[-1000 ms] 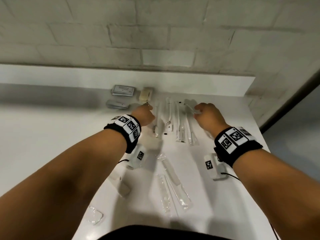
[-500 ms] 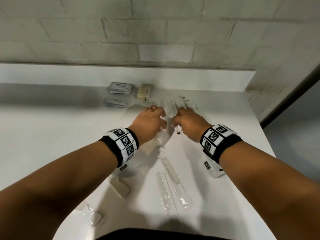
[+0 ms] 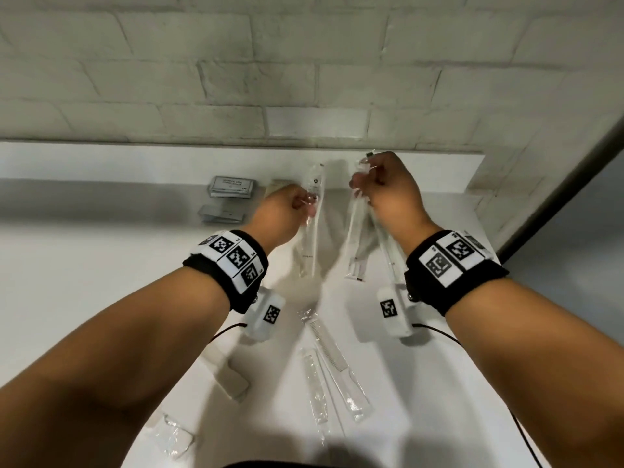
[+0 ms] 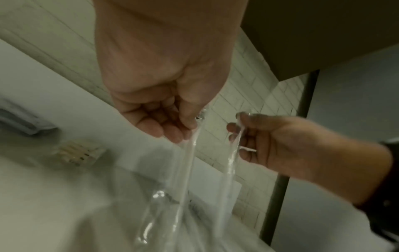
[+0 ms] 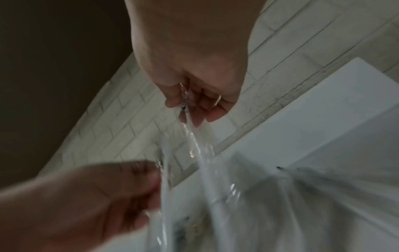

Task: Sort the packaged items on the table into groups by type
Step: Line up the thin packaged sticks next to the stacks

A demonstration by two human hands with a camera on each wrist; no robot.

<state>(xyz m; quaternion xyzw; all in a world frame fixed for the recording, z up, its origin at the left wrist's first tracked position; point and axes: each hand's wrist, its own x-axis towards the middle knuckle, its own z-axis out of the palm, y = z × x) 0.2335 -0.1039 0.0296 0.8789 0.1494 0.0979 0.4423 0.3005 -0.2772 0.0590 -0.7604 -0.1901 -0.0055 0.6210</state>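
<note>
My left hand (image 3: pixel 304 204) pinches one long clear packet (image 3: pixel 312 228) near its top, and the packet hangs down above the table. In the left wrist view my left hand (image 4: pixel 185 127) holds that packet (image 4: pixel 189 162) between thumb and fingers. My right hand (image 3: pixel 364 180) grips a bundle of long clear packets (image 3: pixel 358 241) that dangle beside the first. The right wrist view shows my right hand (image 5: pixel 190 109) closed round the bundle's (image 5: pixel 200 150) upper end. Both hands are raised in front of the brick wall, a short gap between them.
On the white table (image 3: pixel 101 298) lie a packaged comb (image 3: pixel 329 349), another long clear packet (image 3: pixel 314 386), a small beige block (image 3: pixel 233 380) and a crumpled clear packet (image 3: pixel 175 434). Two grey boxes (image 3: pixel 233 187) and a beige packet (image 3: pixel 278 185) sit at the back left.
Both hands closed together over the long packets on the table, then rose with them. The spot where the packets lay now shows bare table.
</note>
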